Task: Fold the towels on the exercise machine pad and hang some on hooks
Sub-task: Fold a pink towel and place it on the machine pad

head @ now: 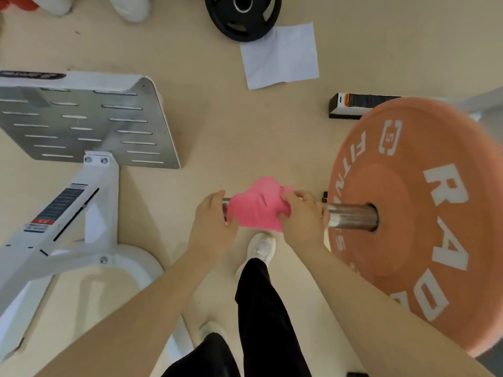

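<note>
Orange weight plate (424,221) on a chrome bar sleeve (351,216), right of frame. Pink towel (258,205) draped over the sleeve's free end. Left hand (215,221) curls at the towel's left edge, thumb pinching cloth near the bar tip. Right hand (302,213) grips the towel's right side, fingers bunched into the fabric.

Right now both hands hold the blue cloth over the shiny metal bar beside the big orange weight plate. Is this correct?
Not quite: the cloth is pink, not blue. The head view shows the left hand and right hand holding it over the shiny metal bar beside the big orange weight plate.
</note>
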Motion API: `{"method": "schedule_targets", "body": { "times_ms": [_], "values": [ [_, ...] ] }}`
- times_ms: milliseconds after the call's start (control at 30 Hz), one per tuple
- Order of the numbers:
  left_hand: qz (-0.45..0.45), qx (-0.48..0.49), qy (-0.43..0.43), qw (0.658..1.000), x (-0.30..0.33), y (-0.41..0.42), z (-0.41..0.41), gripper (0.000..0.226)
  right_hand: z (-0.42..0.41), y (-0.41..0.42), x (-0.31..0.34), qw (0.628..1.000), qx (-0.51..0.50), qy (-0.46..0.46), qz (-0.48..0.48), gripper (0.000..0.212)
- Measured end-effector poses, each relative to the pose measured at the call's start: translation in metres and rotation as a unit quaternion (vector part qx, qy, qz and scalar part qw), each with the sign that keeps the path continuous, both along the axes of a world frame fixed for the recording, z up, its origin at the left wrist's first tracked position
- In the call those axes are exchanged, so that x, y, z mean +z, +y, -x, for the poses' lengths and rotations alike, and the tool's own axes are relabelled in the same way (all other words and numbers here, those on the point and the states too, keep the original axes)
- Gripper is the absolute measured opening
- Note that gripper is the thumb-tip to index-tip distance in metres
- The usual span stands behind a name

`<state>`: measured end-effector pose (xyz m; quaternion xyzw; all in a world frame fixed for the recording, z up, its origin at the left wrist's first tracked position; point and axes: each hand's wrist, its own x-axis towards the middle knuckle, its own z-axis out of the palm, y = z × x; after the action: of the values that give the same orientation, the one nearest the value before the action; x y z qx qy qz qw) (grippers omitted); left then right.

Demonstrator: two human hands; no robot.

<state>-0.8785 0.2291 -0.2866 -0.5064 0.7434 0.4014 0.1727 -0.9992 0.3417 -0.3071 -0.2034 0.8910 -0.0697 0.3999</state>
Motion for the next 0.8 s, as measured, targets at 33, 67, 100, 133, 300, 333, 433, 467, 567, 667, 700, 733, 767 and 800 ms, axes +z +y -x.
{"method": "schedule_targets", "body": {
  "times_ms": [33,67,100,133,300,333,433,467,567,667,700,733,767,800],
  "values": [
    [-0.002,0.003,0.007,1.000,0.001,0.002,-0.003,0.056,-0.006,-0.002,0.001,1.000,0.016,0.017,-0.005,0.038],
    [-0.009,0.011,0.019,1.000,0.004,0.003,-0.004,0.056,-0.011,-0.004,0.001,0.999,0.034,0.032,-0.014,0.038],
    [-0.019,0.019,0.029,0.999,0.007,0.003,-0.005,0.054,-0.013,-0.004,0.003,0.998,0.049,0.039,-0.022,0.038],
    [-0.029,0.025,0.039,0.999,0.010,0.002,-0.006,0.051,-0.013,-0.004,0.007,0.997,0.061,0.036,-0.030,0.038],
    [-0.071,0.010,0.026,0.997,0.042,-0.019,-0.018,0.043,-0.007,-0.008,0.044,0.996,0.013,-0.084,0.028,0.043],
    [-0.072,0.026,0.029,0.997,0.057,-0.023,-0.021,0.040,-0.009,-0.010,0.061,0.990,-0.030,-0.124,0.063,0.042],
    [-0.081,0.080,0.054,0.992,0.112,-0.036,-0.037,0.034,-0.018,-0.034,0.128,0.955,-0.111,-0.220,0.164,0.034],
    [-0.103,0.106,0.068,0.987,0.132,-0.040,-0.046,0.033,-0.025,-0.046,0.153,0.940,-0.120,-0.255,0.191,0.035],
    [-0.210,0.268,0.143,0.929,0.188,-0.044,-0.078,0.022,-0.059,-0.084,0.220,0.902,-0.074,-0.334,0.265,0.038],
    [-0.236,0.436,0.197,0.846,0.234,-0.043,-0.117,0.033,-0.103,-0.108,0.265,0.874,0.014,-0.387,0.294,0.043],
    [-0.236,0.468,0.210,0.825,0.244,-0.040,-0.135,0.040,-0.117,-0.112,0.276,0.861,0.037,-0.412,0.296,0.048],
    [-0.234,0.484,0.217,0.815,0.253,-0.036,-0.154,0.045,-0.131,-0.113,0.284,0.847,0.044,-0.442,0.293,0.053],
    [-0.233,0.493,0.224,0.808,0.261,-0.031,-0.173,0.049,-0.145,-0.113,0.291,0.833,0.037,-0.473,0.285,0.059],
    [-0.230,0.501,0.237,0.800,0.267,-0.025,-0.193,0.051,-0.158,-0.112,0.298,0.823,0.027,-0.495,0.277,0.065]
  ]
}}
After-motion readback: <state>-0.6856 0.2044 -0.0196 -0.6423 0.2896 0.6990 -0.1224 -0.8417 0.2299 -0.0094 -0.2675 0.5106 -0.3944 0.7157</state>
